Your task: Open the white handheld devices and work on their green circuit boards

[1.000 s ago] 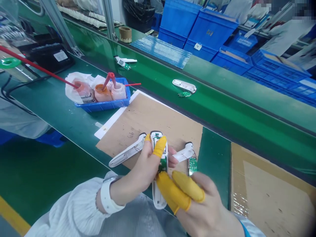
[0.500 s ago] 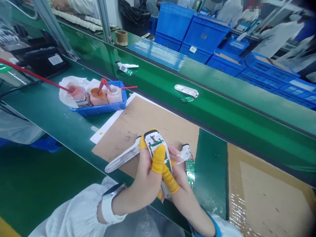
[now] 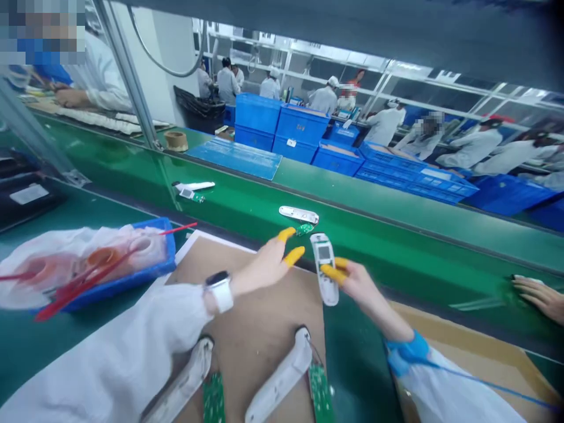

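Observation:
My right hand (image 3: 359, 288), with yellow finger cots, grips a white handheld device housing (image 3: 324, 288) with a small grey screen and circuit parts inside. It holds the housing over the near edge of the green belt. My left hand (image 3: 267, 264), also in yellow finger cots, reaches toward the belt with thumb and finger apart and nothing between them. Just past its fingertips, a white housing half (image 3: 298, 214) lies with a green circuit board (image 3: 305, 229) beside it. On the cardboard below are two more white housings (image 3: 279, 379), each with a green board (image 3: 319, 390) wired to it.
A blue tray (image 3: 170, 247) with jars and red-handled brushes stands at left. Another opened device (image 3: 194, 186) lies farther along the belt (image 3: 247, 202). A co-worker's hand (image 3: 540, 296) rests on the belt at right. Blue crates (image 3: 299, 126) stand behind.
My hands have come apart and moved forward from the cardboard to the belt. The housing both hands held is now in my right hand alone. The view has tilted up.

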